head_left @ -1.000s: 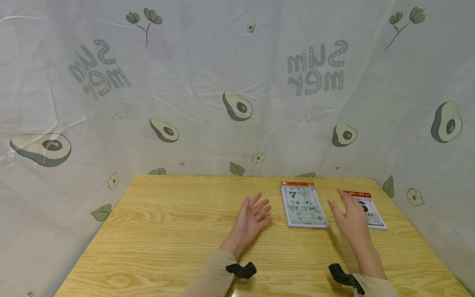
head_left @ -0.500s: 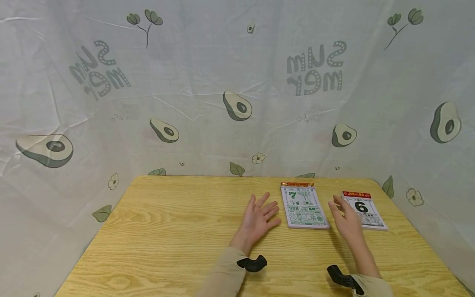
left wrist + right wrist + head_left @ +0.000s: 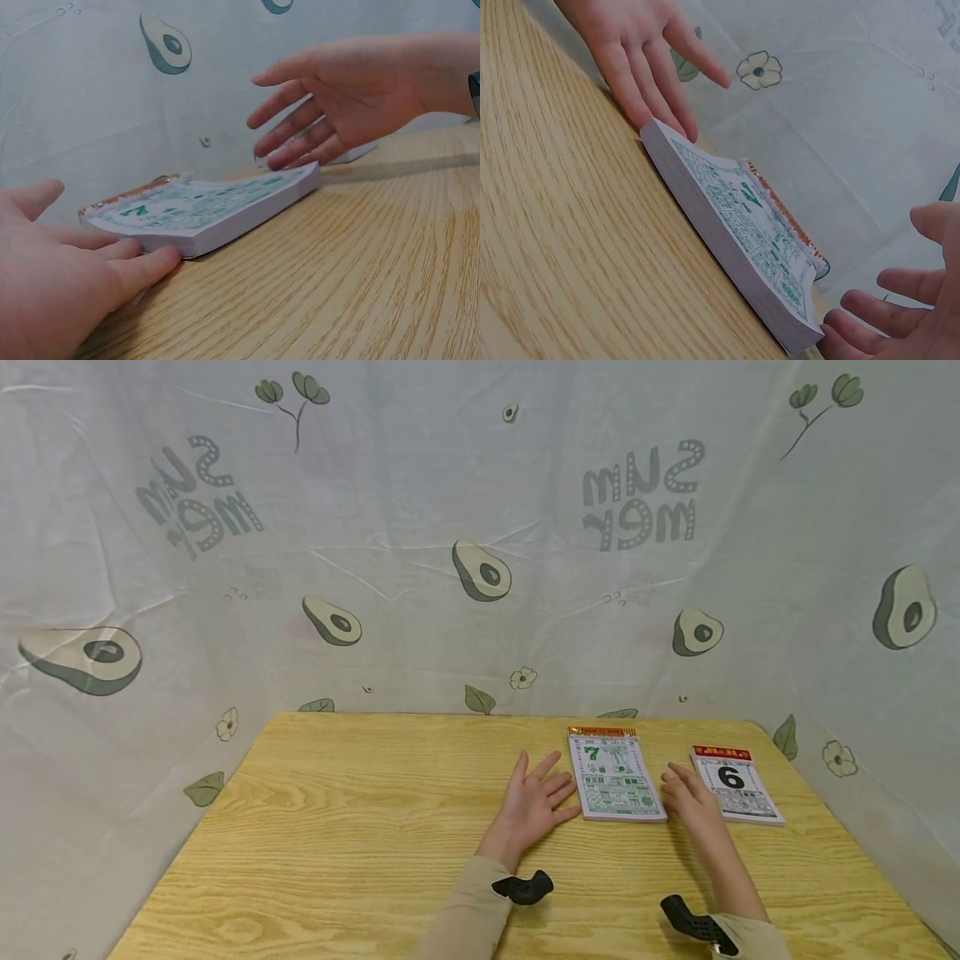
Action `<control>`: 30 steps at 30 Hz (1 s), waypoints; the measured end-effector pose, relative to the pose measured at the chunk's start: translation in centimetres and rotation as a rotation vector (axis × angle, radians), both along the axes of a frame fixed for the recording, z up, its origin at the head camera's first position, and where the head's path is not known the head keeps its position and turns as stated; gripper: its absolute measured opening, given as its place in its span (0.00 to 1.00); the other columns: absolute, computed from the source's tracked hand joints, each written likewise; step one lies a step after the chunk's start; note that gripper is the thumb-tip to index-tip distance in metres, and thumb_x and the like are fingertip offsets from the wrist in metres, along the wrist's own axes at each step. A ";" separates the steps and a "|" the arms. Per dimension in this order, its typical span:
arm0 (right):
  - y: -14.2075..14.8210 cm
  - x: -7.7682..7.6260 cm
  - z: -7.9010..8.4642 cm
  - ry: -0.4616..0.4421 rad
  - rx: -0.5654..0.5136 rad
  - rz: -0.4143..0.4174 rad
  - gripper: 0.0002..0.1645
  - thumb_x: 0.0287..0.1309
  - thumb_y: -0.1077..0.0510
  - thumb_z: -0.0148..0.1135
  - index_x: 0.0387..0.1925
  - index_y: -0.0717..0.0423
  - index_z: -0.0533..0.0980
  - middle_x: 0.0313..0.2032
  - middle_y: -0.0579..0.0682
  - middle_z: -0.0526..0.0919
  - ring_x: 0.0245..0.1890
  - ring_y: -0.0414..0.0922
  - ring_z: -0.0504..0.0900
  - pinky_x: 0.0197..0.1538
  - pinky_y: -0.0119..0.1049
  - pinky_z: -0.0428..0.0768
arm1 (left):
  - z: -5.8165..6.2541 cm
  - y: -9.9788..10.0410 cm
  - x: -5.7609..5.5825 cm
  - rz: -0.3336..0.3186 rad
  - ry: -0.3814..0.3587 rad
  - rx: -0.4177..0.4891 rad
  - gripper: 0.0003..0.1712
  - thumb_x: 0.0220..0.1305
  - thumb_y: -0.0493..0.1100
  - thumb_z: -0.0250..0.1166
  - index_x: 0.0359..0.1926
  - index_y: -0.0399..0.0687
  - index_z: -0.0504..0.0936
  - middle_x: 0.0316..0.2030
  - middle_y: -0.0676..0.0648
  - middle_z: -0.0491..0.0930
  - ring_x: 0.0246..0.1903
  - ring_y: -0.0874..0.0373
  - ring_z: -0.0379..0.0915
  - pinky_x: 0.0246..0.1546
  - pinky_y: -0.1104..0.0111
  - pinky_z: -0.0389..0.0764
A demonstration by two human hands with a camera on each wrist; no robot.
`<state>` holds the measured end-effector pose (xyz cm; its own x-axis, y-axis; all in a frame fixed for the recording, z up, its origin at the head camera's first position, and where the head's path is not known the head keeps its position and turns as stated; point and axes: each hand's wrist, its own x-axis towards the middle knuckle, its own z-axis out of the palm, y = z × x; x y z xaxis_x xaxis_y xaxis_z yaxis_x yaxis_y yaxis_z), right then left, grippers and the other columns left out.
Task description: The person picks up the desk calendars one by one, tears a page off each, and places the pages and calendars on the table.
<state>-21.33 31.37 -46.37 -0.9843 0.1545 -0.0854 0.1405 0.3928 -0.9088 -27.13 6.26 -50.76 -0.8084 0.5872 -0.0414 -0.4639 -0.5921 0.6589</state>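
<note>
A thick tear-off calendar [image 3: 617,781] with green print and an orange-gold top strip lies flat on the wooden table. My left hand [image 3: 528,806] is beside its left edge, fingers spread and palm turned toward it. In the left wrist view, the little finger [image 3: 154,270] reaches the pad's near corner; whether it presses there I cannot tell. Across the pad, my right hand [image 3: 693,806] is at the right edge with loosely extended fingers. The right wrist view shows its lowest fingertips [image 3: 832,341] at or very near the pad's corner. Neither hand holds anything.
A second tear-off calendar [image 3: 738,785], with a red top strip and a large black 6, lies to the right behind my right hand. The wooden table [image 3: 360,827] extends left. A pale printed curtain [image 3: 405,527] hangs behind and at both sides.
My left hand has moved right, up to the green-printed calendar. My right hand has come down and left from over the red-topped calendar to the green one's right edge. Both calendars stay put.
</note>
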 end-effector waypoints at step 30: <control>0.8 -0.7 -0.1 -0.156 -0.403 0.008 0.47 0.71 0.49 0.52 0.77 0.55 0.37 0.74 0.62 0.49 0.53 0.25 0.71 0.56 0.18 0.70 | 1.3 0.3 -0.7 0.052 -0.132 -0.062 0.54 0.60 0.79 0.45 0.76 0.50 0.53 0.76 0.31 0.41 0.75 0.37 0.41 0.69 0.42 0.56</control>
<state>-22.00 32.14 -46.44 -0.9558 0.0702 -0.2855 0.2870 0.0122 -0.9579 -27.80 6.58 -49.50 -0.8227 0.5378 -0.1843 -0.5187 -0.5775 0.6305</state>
